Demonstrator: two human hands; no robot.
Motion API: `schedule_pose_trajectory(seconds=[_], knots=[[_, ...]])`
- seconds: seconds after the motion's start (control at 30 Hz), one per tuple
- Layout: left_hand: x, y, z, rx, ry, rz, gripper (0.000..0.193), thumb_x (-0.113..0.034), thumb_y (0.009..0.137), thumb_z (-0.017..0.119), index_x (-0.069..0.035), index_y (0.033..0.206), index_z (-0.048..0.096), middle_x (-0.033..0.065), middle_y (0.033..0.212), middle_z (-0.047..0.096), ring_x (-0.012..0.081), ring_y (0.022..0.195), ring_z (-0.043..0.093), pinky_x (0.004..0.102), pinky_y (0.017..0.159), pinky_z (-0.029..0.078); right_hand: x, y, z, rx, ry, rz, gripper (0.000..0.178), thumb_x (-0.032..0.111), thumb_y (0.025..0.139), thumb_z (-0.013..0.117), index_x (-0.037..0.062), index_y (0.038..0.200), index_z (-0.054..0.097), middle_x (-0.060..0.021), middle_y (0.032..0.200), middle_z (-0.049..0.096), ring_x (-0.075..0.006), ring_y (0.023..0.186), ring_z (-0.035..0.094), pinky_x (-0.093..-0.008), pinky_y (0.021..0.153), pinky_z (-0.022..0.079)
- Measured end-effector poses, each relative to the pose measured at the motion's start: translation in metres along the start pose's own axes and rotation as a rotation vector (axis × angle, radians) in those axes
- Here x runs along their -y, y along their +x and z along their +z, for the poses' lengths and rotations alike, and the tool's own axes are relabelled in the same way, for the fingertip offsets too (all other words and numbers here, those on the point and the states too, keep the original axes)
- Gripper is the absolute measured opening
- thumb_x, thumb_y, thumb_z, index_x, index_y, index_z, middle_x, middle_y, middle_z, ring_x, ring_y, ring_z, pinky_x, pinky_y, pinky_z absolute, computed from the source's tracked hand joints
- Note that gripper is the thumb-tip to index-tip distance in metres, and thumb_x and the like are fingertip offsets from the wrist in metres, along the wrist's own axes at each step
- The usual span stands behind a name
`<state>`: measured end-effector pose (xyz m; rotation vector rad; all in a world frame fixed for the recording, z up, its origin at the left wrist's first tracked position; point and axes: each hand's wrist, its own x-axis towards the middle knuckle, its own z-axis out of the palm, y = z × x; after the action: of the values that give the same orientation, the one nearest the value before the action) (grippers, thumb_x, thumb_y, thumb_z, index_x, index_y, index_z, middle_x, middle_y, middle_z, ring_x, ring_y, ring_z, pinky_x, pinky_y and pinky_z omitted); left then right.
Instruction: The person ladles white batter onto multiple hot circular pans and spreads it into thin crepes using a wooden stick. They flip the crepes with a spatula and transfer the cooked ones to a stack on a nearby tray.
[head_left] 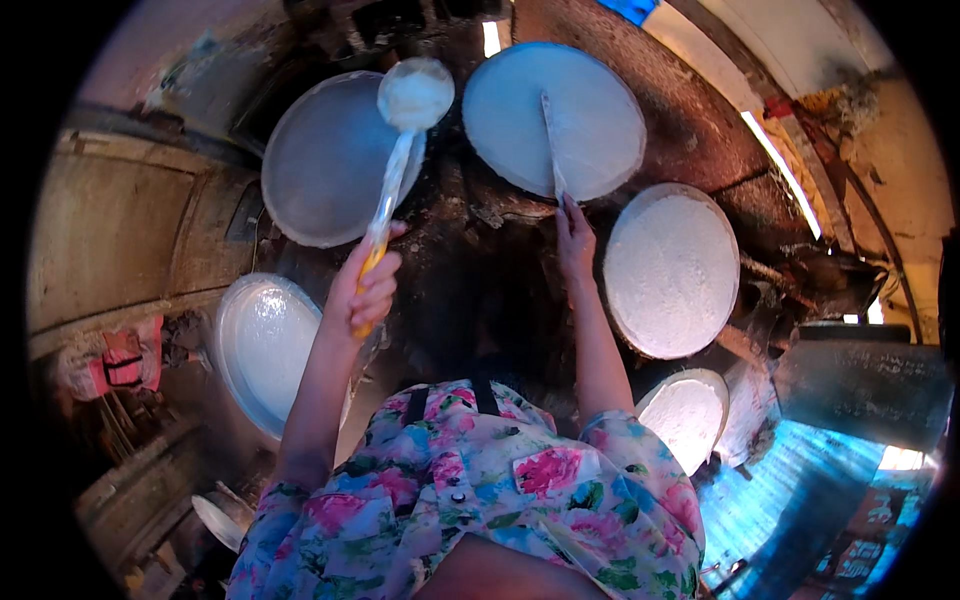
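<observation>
My left hand is closed round the yellow handle of a ladle. Its broad round bowl, coated in something white, hangs over the right edge of a grey round steaming surface. In my right hand is the end of a long, thin, flat stick. That stick reaches across a second round surface, pale and smooth on top; whether it touches the surface I cannot tell.
To the left stands a wide basin of shiny white liquid. On the right are a round container with a rough white top and a smaller one of white stuff below it. A pink bag lies far left. Dark brickwork rises behind.
</observation>
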<state>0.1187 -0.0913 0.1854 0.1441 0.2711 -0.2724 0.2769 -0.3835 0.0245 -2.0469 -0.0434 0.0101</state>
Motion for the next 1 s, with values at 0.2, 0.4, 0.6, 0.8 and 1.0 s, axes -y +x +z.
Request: schedule_pose_trajectory(seconds=[0.2,0.4,0.6,0.8,1.0], knots=[[0.009,-0.158,-0.052,-0.12,-0.167,0.139,0.038,-0.032,0.104,0.036,-0.01,0.135,0.039,-0.0009,0.062,0.036,0.0041,0.036,0.033,0.0179,0.027,0.031,-0.001,-0.004,-0.016,0.244,-0.133,0.032,0.038,0.019,0.098,0.05,0.0082,0.134,0.052,-0.0152,0.132,0.056,-0.0244,0.122,0.053,-0.033,0.103,0.039],[0.022,-0.27,-0.087,-0.258,-0.048,0.324,0.039,-0.036,0.101,0.044,-0.007,0.127,0.044,-0.0054,0.063,0.034,-0.001,0.039,0.03,0.0133,0.027,0.027,0.011,-0.053,-0.03,0.181,0.284,0.397,0.048,0.023,0.096,0.051,0.0152,0.143,0.043,-0.0038,0.067,0.051,-0.0123,0.052,0.047,-0.0257,0.042,0.039],[0.055,-0.353,-0.13,-0.355,-0.15,0.559,0.037,-0.036,0.101,0.045,-0.006,0.124,0.043,-0.0048,0.065,0.035,-0.0017,0.041,0.031,0.012,0.029,0.025,0.078,-0.137,0.024,0.473,0.448,0.286,0.058,0.042,0.095,0.055,0.0146,0.143,0.039,0.0021,0.055,0.034,-0.0065,0.039,0.028,-0.0212,0.033,0.022],[0.072,-0.383,-0.189,-0.928,0.337,0.559,0.035,-0.037,0.1,0.045,-0.008,0.121,0.045,0.0007,0.069,0.044,0.0101,0.044,0.044,0.0274,0.038,0.042,0.187,-0.238,0.102,0.855,0.231,0.358,0.054,0.044,0.094,0.054,0.0086,0.134,0.045,-0.0015,0.059,0.049,-0.007,0.039,0.036,-0.021,0.035,0.027],[0.103,-0.388,-0.29,-1.759,1.527,0.192,0.023,-0.022,0.096,0.047,-0.008,0.114,0.05,0.0177,0.081,0.06,0.0371,0.08,0.064,0.0496,0.067,0.051,0.152,-0.306,0.217,1.457,-0.044,0.403,0.045,0.028,0.1,0.045,0.0093,0.141,0.042,-0.0026,0.062,0.056,-0.0052,0.042,0.043,-0.0199,0.037,0.033]])
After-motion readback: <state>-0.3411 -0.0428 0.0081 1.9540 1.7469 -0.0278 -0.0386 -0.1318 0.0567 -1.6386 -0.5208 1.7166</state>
